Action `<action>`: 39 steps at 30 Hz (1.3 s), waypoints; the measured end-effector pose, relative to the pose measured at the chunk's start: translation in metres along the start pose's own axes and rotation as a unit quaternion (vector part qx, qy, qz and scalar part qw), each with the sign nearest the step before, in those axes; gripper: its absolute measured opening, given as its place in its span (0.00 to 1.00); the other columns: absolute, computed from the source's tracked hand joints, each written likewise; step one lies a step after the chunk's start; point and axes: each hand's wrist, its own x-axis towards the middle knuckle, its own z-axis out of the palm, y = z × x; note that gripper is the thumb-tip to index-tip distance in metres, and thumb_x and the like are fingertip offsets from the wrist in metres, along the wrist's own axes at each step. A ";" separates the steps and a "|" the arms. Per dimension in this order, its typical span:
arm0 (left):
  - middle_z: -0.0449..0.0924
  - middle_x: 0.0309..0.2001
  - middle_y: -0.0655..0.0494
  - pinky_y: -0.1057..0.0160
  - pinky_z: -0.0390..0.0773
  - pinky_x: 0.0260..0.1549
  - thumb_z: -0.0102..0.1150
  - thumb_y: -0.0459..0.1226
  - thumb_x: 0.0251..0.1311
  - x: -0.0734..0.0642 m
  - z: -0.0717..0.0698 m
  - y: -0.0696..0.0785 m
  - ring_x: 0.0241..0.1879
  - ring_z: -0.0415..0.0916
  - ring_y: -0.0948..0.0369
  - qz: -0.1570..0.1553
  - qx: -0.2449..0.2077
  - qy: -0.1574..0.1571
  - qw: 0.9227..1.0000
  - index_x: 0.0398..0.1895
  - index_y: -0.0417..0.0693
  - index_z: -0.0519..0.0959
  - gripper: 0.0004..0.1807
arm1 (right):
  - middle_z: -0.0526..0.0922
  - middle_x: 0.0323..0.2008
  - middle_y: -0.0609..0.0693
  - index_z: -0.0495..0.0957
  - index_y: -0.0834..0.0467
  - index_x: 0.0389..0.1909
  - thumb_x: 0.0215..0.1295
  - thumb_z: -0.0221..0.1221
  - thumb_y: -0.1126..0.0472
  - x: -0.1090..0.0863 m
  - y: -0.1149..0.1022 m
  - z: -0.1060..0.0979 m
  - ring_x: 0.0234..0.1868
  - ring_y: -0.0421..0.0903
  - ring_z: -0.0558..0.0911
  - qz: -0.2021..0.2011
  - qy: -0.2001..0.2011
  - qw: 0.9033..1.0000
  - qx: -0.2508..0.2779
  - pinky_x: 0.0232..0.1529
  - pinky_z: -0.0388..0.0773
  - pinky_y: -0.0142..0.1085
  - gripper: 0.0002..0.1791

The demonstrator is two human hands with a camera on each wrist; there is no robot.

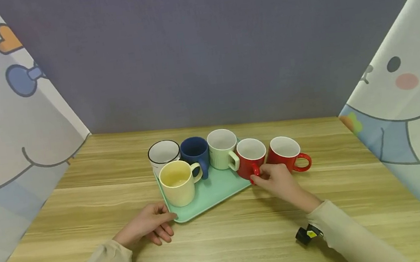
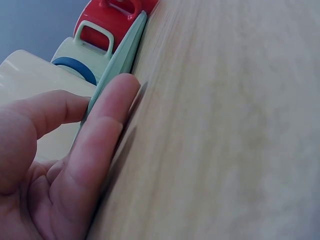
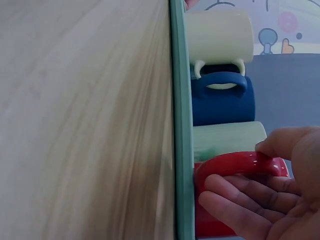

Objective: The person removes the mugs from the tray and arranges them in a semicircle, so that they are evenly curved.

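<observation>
Right hand: pinches the handle (image 3: 235, 162) of the near red mug (image 1: 247, 164), thumb on one side, fingers on the other.
Left hand: thumb and fingers (image 2: 100, 145) of the left hand (image 1: 148, 224) pinch the tray (image 1: 218, 188) at its near left corner; the right hand (image 1: 282, 183) is at the other end.
Near red mug: upright at the tray's right end, just ahead and left of the right hand, which is far nearer than the left; its long axis is vertical, its handle turned toward the person. Whether its base bears fully on the tray, I cannot tell.
Far red mug (image 1: 284, 161): just right; base hidden.
Green mug (image 1: 219, 158): just left.
Blue mug (image 1: 191, 154): beside green.
Yellow mug (image 1: 178, 191): near the left hand.
White mug (image 1: 163, 148): behind yellow.
Surface (image 1: 226, 249): wood-grained, under the tray.
</observation>
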 end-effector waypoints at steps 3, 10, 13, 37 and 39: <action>0.83 0.24 0.48 0.67 0.80 0.15 0.57 0.41 0.69 -0.001 -0.001 0.001 0.20 0.83 0.60 -0.003 -0.003 0.001 1.000 0.34 0.39 0.70 0.13 | 0.75 0.17 0.40 0.81 0.58 0.24 0.56 0.68 0.69 -0.002 0.002 -0.005 0.21 0.35 0.67 -0.002 -0.012 1.000 0.001 0.21 0.65 0.27 0.06; 0.83 0.24 0.47 0.68 0.80 0.15 0.56 0.41 0.69 -0.001 0.000 0.001 0.20 0.83 0.61 -0.004 0.001 0.004 1.000 0.34 0.39 0.70 0.13 | 0.75 0.19 0.41 0.79 0.60 0.27 0.58 0.66 0.72 -0.006 0.005 -0.017 0.21 0.35 0.68 -0.019 -0.026 0.999 -0.002 0.21 0.67 0.27 0.06; 0.83 0.24 0.48 0.68 0.80 0.15 0.56 0.41 0.70 -0.002 0.000 0.000 0.20 0.83 0.61 -0.003 0.002 0.005 1.000 0.34 0.39 0.70 0.13 | 0.77 0.21 0.43 0.79 0.63 0.31 0.60 0.65 0.72 -0.007 0.006 -0.021 0.22 0.36 0.70 -0.020 -0.025 0.999 -0.004 0.22 0.69 0.28 0.04; 0.83 0.24 0.48 0.67 0.80 0.14 0.56 0.41 0.70 0.001 0.002 -0.002 0.20 0.83 0.60 0.002 0.000 0.009 1.000 0.35 0.39 0.70 0.13 | 0.85 0.29 0.55 0.78 0.69 0.40 0.62 0.62 0.74 -0.008 0.018 -0.034 0.28 0.48 0.82 0.035 -0.012 0.999 -0.019 0.27 0.77 0.33 0.06; 0.83 0.24 0.48 0.67 0.80 0.14 0.56 0.41 0.69 0.000 0.002 -0.001 0.20 0.83 0.60 0.002 0.000 0.010 1.000 0.35 0.39 0.70 0.13 | 0.86 0.30 0.56 0.78 0.70 0.40 0.63 0.62 0.74 -0.008 0.018 -0.035 0.28 0.49 0.84 0.036 -0.010 0.999 -0.008 0.27 0.78 0.32 0.06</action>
